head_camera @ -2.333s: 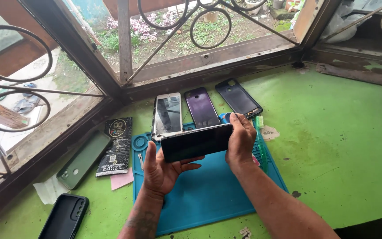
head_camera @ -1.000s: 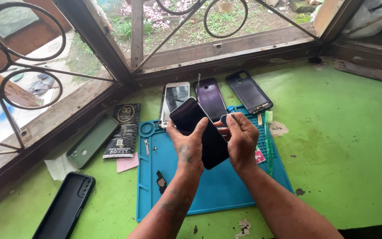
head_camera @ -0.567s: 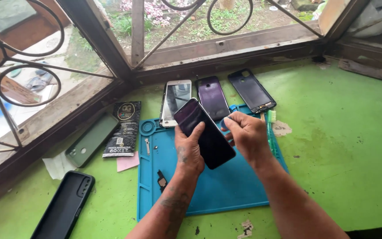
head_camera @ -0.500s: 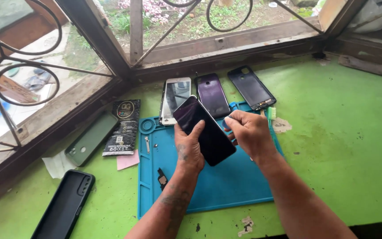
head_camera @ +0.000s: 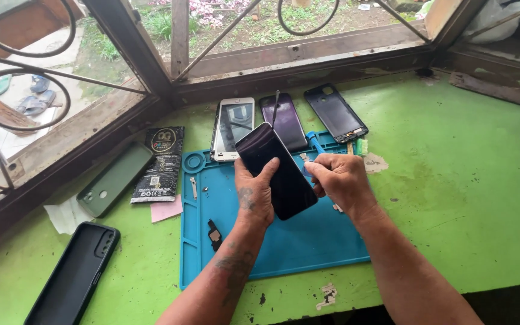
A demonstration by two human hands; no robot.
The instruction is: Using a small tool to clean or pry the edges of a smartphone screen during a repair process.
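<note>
My left hand [head_camera: 256,194] grips a black phone [head_camera: 278,174] from below, screen up and tilted, above the blue work mat [head_camera: 308,247]. My right hand [head_camera: 339,179] is closed around a blue-handled tool [head_camera: 313,141] right beside the phone's right edge, knuckles close to it. A thin dark rod [head_camera: 275,107] sticks up behind the phone's top edge; I cannot tell what it belongs to.
Behind the mat lie a white-framed phone [head_camera: 235,125], a dark purple phone [head_camera: 290,123] and a black phone [head_camera: 336,112]. On the left are a black packet [head_camera: 159,162], a green case [head_camera: 114,179], a black case [head_camera: 73,274] and a tissue [head_camera: 62,216]. A small black part [head_camera: 213,233] lies on the mat. The window frame [head_camera: 308,60] bounds the green table.
The phone, held sideways in both hands before, now lies lengthwise in my left hand alone. My right hand let go of it and sits at its right edge with the tool.
</note>
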